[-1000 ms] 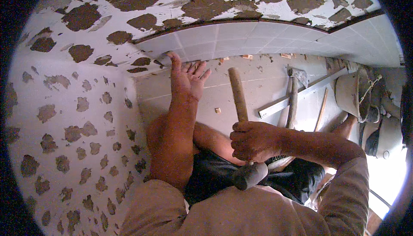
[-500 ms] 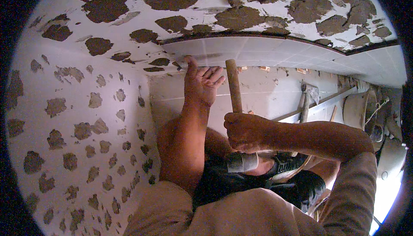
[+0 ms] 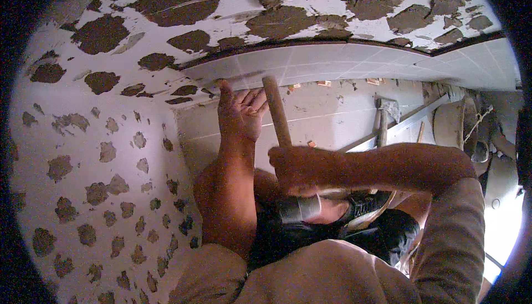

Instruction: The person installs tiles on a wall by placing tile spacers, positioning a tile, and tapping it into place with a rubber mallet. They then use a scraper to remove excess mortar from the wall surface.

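A rubber mallet (image 3: 277,114) is gripped in my right hand (image 3: 303,170), close to its grey head, which shows below the fist. Its wooden handle points up and away, the end at the lower part of a row of pale wall tiles (image 3: 332,60). My left hand (image 3: 239,117) is raised just left of that handle, palm up, fingers apart. Its fingertips reach the bottom edge of the tiles; whether they touch is hard to make out.
Dark mortar patches dot the wall (image 3: 282,21) above the tiles and the left wall (image 3: 111,176). A hatchet-like tool (image 3: 384,118), a long metal straightedge (image 3: 418,116) and a bucket (image 3: 450,124) are at the right. Small orange pieces (image 3: 324,83) sit along the tiles' lower edge.
The whole view has shifted, so the scene sits further left. The mallet handle appears slightly closer to my left fingers. Both hands keep much the same pose.
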{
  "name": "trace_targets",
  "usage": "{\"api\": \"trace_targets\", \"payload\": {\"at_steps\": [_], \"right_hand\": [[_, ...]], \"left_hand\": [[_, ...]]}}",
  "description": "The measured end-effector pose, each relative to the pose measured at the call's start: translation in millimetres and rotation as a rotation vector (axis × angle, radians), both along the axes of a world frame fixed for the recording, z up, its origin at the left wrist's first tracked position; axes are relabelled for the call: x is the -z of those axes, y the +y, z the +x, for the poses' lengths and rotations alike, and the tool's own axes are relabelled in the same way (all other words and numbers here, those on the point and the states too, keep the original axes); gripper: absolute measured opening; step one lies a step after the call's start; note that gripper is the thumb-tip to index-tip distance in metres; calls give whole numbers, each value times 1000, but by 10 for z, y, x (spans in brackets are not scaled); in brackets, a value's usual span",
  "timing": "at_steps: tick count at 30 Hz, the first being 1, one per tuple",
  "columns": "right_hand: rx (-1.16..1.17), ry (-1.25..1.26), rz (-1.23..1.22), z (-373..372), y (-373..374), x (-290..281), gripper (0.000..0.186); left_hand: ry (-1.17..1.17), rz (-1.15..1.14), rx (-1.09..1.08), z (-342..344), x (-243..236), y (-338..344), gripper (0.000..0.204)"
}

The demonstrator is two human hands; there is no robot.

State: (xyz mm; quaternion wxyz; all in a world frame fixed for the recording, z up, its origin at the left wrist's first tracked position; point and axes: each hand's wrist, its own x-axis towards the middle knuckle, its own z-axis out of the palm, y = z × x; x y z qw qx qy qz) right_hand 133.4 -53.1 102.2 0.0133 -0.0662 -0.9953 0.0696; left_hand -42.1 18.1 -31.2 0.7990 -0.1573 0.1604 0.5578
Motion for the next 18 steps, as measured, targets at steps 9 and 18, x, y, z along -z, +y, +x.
{"api": "trace_targets", "payload": {"at_steps": [9,18], "right_hand": [[87,31,8,-4,-120,28,10],[-15,-38,-114,-1,-130,8,11]], "left_hand": [[492,56,14,195,-497,20,64],[521,-6,-59,183,-597,-18,83]]}}
